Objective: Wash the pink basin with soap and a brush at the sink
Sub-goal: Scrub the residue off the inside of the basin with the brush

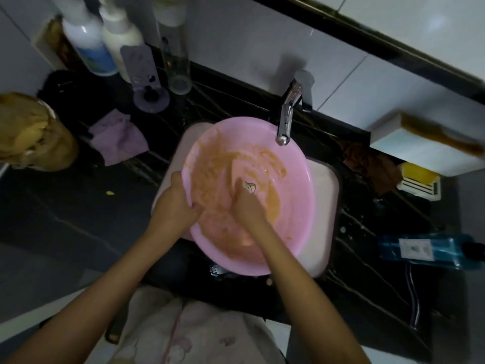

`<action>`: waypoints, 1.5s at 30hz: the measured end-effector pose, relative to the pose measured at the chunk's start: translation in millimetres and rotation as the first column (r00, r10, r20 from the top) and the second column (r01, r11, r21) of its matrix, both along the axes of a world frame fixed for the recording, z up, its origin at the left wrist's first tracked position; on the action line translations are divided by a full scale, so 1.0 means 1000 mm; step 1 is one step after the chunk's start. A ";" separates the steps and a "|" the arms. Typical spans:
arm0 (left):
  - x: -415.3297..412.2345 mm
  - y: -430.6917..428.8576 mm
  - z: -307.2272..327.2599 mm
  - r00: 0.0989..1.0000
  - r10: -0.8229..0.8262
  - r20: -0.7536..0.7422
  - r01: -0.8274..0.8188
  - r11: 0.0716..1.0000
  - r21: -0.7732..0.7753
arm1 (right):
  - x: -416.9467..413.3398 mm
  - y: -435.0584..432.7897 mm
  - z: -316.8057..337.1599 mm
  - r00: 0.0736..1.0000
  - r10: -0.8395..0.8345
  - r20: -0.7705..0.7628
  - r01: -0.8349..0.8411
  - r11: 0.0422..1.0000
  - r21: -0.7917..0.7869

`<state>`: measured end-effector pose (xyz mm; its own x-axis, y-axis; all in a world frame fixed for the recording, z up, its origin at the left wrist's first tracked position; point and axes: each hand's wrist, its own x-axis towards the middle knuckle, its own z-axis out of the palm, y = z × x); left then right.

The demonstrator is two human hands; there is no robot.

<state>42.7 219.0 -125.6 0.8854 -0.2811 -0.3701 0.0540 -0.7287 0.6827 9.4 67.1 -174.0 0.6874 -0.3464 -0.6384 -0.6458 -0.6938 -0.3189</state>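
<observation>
The pink basin point(296, 214) sits tilted in the pale sink point(322, 232), its inside smeared with orange-brown muck. My left hand point(178, 198) grips the basin's near-left rim, thumb curled inside. My right hand point(246, 203) lies inside the basin, fingers pressed flat on the bottom next to a small printed picture. No brush shows in either hand. A yellow soap bar point(420, 174) rests in a white dish at the right.
A chrome tap point(287, 116) hangs over the basin's far rim. Bottles point(89, 43) stand at the back left, with a purple cloth point(118, 137) beside them. A blue bottle point(425, 252) lies on the dark counter at right, near a brown rag point(372, 164).
</observation>
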 end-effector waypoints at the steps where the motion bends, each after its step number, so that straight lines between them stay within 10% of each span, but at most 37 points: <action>1: 0.000 0.000 -0.001 1.000 -0.003 0.002 0.003 1.000 0.005 | 0.001 -0.013 0.000 0.999 -0.038 0.006 0.038 0.998 -0.052; 8: 0.003 0.003 -0.010 0.999 -0.001 0.042 0.001 1.000 0.014 | -0.049 -0.048 -0.011 0.980 0.189 0.069 -0.159 0.937 -0.310; 17: 0.000 0.005 -0.017 0.998 0.054 0.042 -0.053 0.998 -0.030 | -0.036 -0.118 0.018 0.869 0.411 -0.277 -0.490 0.631 -0.601; 21: -0.005 0.001 -0.020 0.993 0.110 0.043 -0.106 0.990 -0.091 | -0.080 -0.091 0.030 0.730 0.425 -0.536 -0.629 0.723 -0.284; 25: -0.008 -0.004 -0.020 0.988 0.148 0.049 -0.140 0.981 -0.137 | -0.088 -0.061 0.050 0.814 0.382 -0.437 -0.336 0.924 0.182; 33: -0.011 -0.007 -0.019 0.982 0.175 0.077 -0.165 0.979 -0.123 | -0.097 -0.011 0.076 0.961 -0.037 -0.274 0.184 0.827 0.532; 39: -0.012 -0.002 -0.017 0.982 0.174 0.070 -0.169 0.983 -0.074 | -0.099 -0.088 0.058 0.899 0.111 -0.424 -0.117 0.993 0.013; 45: -0.012 -0.002 -0.014 0.985 0.154 0.075 -0.149 0.986 -0.069 | -0.048 -0.104 0.035 0.894 0.330 -0.304 -0.445 0.737 -0.508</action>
<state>30.9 216.6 -139.7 0.9455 -0.1624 -0.2823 0.1037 -0.6717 0.7335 -38.1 -37.2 -138.8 0.7323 -0.4053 -0.5472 -0.2864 -0.9124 0.2924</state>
